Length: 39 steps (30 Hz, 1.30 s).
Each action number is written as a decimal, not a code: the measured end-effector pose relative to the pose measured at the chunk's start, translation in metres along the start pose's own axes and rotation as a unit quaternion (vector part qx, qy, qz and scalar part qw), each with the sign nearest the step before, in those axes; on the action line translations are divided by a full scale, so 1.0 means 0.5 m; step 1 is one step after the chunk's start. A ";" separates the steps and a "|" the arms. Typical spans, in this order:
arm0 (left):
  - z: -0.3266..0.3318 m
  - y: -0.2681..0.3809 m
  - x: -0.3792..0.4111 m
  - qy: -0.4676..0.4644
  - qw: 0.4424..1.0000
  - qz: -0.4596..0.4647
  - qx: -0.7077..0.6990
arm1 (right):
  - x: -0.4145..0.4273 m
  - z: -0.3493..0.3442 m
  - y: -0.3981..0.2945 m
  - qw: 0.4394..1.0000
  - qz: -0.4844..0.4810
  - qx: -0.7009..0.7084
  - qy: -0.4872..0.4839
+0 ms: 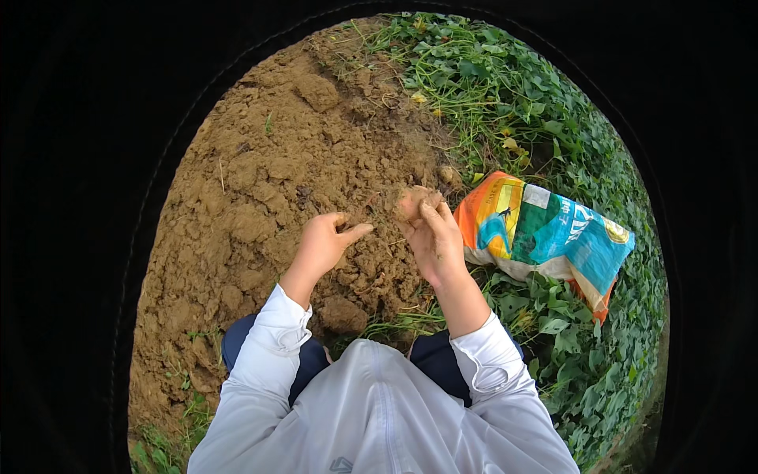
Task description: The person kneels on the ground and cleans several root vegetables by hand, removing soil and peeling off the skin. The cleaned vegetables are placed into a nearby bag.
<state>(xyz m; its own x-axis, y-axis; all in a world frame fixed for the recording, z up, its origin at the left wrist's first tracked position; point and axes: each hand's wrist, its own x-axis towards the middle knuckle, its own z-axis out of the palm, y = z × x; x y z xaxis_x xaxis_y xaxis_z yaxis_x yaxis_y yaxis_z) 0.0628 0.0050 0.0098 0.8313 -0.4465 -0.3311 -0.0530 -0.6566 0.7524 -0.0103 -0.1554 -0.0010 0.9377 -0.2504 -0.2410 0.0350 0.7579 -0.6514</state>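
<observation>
In my right hand (435,237) is a reddish, soil-covered root tuber (410,202), which looks like a sweet potato, held up over the dug earth. My left hand (334,237) is to its left, thumb and fingers apart, with nothing plainly held. Loose brown soil (266,178) lies beneath both hands. Close by on the right, a printed woven plastic sack (542,225) in orange, yellow, green and blue lies on its side on the vines.
Leafy green vines (568,136) spread along the right side and the top. A large clod (342,314) sits between my knees, and another clod (317,92) lies farther off. Small weeds (198,415) grow at the lower left.
</observation>
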 end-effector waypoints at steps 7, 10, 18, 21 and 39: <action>0.044 0.002 -0.007 -0.034 0.862 0.016 -0.505 | -0.015 0.026 0.038 0.961 -0.157 -0.218 -0.068; 0.050 0.019 -0.012 0.014 0.862 -0.015 -0.507 | -0.019 0.024 0.059 0.798 -0.295 -0.512 -0.117; 0.057 -0.001 0.000 0.176 0.882 0.060 -0.434 | -0.037 0.041 0.076 0.927 -0.204 -0.311 -0.056; 0.052 -0.004 0.004 0.159 0.870 0.051 -0.463 | -0.040 0.050 0.068 0.971 -0.134 -0.197 -0.027; -0.015 -0.023 0.007 0.143 0.927 0.191 -0.288 | -0.009 0.013 0.026 0.998 0.041 -0.036 0.019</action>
<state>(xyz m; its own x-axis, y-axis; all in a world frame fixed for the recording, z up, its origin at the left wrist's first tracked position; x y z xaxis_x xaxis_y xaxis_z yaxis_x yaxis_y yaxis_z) 0.0705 0.0156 0.0043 0.9301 -0.3454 0.1250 -0.1379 -0.0130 0.9904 -0.0118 -0.1404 -0.0037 0.9224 -0.2141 -0.3216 -0.0668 0.7316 -0.6785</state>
